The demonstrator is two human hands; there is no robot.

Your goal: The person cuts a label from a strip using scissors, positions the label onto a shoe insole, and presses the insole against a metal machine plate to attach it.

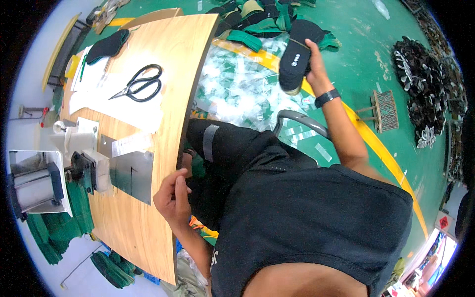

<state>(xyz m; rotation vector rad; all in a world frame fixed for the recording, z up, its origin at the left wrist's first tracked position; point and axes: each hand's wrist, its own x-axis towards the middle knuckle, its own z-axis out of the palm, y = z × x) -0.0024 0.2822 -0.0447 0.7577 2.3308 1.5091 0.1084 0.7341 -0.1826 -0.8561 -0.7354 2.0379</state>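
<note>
My right hand [316, 67], with a dark watch on its wrist, is raised over the floor and closed around black insoles [293, 59]. A small white print marks their upper face, and a tan edge shows at the lower tip. Whether it is a pair or a thicker stack I cannot tell. At the near edge of the wooden table [170, 84], my left hand [173, 198] has its fingers curled in and thumb bent, with nothing visible in it. Beside it on the table lies a metal plate [131, 175] with a strip of clear labels [131, 144] on it.
Black-handled scissors [141, 85] lie on white paper, near another dark insole [106, 47]. A press-like machine [81, 171] stands at the table's left. Green and black insoles [252, 24] are heaped on the floor beyond clear film scraps [237, 79]. A small stool [383, 111] stands right.
</note>
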